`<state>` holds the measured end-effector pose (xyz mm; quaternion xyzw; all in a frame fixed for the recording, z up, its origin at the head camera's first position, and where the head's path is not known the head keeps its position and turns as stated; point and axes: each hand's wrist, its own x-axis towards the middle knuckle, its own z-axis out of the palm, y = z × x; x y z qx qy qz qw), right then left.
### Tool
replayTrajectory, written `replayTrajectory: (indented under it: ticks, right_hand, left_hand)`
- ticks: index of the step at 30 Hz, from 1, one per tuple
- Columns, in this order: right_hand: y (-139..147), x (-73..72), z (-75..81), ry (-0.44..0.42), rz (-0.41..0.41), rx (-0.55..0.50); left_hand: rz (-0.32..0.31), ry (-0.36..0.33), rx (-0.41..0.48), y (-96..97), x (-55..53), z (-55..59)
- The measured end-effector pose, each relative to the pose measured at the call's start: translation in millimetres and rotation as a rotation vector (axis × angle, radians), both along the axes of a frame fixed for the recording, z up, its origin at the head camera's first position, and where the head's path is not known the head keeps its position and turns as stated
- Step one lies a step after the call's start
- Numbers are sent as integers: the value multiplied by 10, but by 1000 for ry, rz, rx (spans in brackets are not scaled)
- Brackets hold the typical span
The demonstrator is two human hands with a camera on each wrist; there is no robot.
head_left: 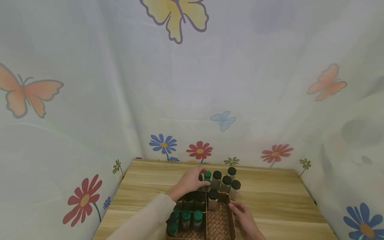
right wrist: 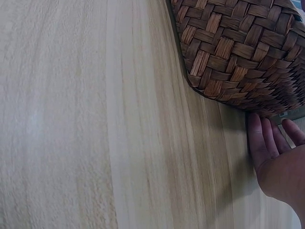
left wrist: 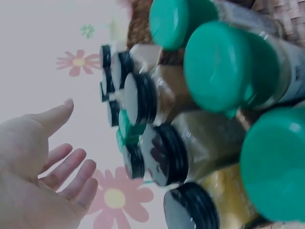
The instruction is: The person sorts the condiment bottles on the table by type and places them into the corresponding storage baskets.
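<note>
Green-capped jars (left wrist: 217, 67) beside black-capped jars (left wrist: 164, 153)

Your brn woven basket (head_left: 218, 222) sits flat, near side, part-filled. Your 2 grn-capped jars (head_left: 207, 174) stand upright just beyond its far rim.

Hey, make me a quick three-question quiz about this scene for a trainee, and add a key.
1. True or false: the right hand is touching the basket.

2. Choose: the lid of the jar in the basket's right compartment is A) green, B) black, C) red.

3. Fill in: the green-lidded jars beyond the basket are nearest the ____ hand.

Key: 1 true; 2 B; 3 left hand.
</note>
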<state>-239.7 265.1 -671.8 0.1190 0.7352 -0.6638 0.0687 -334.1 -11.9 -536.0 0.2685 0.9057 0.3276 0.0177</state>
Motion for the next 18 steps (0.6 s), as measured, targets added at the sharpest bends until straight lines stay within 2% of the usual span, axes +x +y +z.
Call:
replayTrajectory:
  ticks: [3,6,10,14,18]
  right_hand:
    - [-2,-4,2,-1,-6,-11]
    - [-12,-2,6,1,-13,-12]
    - [-29,13,18,4,-23,-10]
    - [-41,33,32,10,-28,-8]
    - [-43,40,62,6,-27,8]
  left_hand:
    - [31,-11,3,-57,-77,6]
    - [46,3,-30,-88,-133,-35]
    - [70,22,-89,-105,-181,-158]
    - [71,32,-108,-108,-215,-282]
    - [70,36,-119,-109,-237,-357]
